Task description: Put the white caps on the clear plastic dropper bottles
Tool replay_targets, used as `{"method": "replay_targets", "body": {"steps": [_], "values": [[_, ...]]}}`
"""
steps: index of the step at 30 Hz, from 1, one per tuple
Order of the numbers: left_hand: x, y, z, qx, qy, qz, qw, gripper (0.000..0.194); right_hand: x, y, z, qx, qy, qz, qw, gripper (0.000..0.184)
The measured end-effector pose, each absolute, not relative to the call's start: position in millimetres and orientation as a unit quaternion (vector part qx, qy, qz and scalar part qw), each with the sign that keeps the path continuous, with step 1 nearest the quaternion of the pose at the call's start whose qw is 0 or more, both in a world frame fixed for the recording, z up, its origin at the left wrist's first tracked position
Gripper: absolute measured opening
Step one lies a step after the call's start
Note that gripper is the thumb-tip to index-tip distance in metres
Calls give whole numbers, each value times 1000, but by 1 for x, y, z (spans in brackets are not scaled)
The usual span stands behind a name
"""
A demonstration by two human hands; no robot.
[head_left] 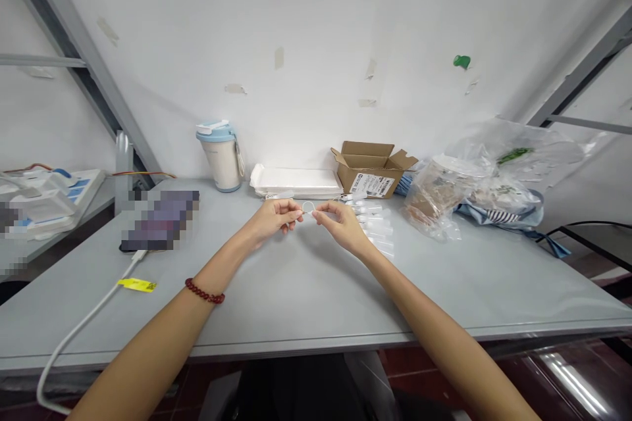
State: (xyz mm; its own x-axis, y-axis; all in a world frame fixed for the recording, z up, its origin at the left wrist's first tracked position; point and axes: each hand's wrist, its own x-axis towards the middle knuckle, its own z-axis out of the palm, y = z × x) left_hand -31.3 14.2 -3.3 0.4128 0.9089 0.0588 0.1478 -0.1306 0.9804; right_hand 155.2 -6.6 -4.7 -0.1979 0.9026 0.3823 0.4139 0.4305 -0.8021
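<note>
Above the middle of the grey table (276,289), a thin white loop of cord (309,204) stretches between my two hands. My left hand (276,218) pinches one side of it between thumb and fingertips. On the other side, my right hand (342,223) pinches it with thumb and forefinger. Fingertips hide the ends of the loop. Just behind and to the right of my right hand lie several clear-and-white small pieces (378,227) in a row, partly covered by that hand. Farther back rests a stack of flat white cartons or sheets (301,179).
An open cardboard box (368,168) stands by the wall. At the left are a lidded tumbler (222,158), a phone (162,220) and its white charging cable (93,316). Plastic bags (439,191) and blue striped cloth (508,214) lie to the right.
</note>
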Motion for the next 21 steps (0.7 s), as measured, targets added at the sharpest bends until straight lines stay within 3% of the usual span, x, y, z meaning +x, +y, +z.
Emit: {"method": "replay_targets", "body": {"steps": [21], "values": [[-25, 8, 0, 679, 416, 357, 489, 24, 155, -6, -13, -442, -757, 233, 421, 19]]}}
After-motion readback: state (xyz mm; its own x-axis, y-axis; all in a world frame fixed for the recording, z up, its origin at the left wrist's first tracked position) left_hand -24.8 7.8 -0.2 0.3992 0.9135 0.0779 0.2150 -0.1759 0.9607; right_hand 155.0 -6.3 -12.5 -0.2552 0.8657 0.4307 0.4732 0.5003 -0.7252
